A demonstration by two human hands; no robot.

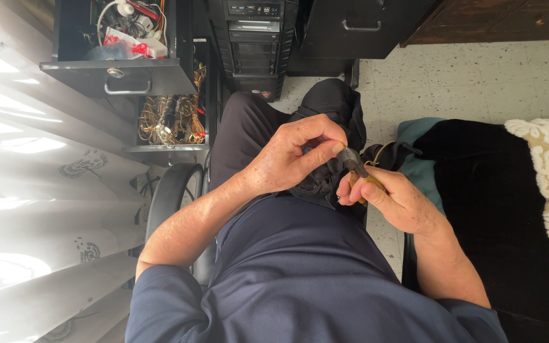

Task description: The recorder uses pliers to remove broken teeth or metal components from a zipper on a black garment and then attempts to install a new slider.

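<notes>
Head view: hands [344,174] together (fingers curled) on pliers [358,169]

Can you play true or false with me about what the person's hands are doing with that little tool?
1. The right hand grips pliers with yellow handles. True.
2. The left hand rests flat on the chair arm. False: it pinches at the pliers' dark tip.
3. The open drawer is at the left of the picture. True.
4. The computer tower lies on the person's lap. False: it stands on the floor ahead, beyond the knees.
5. Coils of golden wire sit under the open drawer. True.
</notes>
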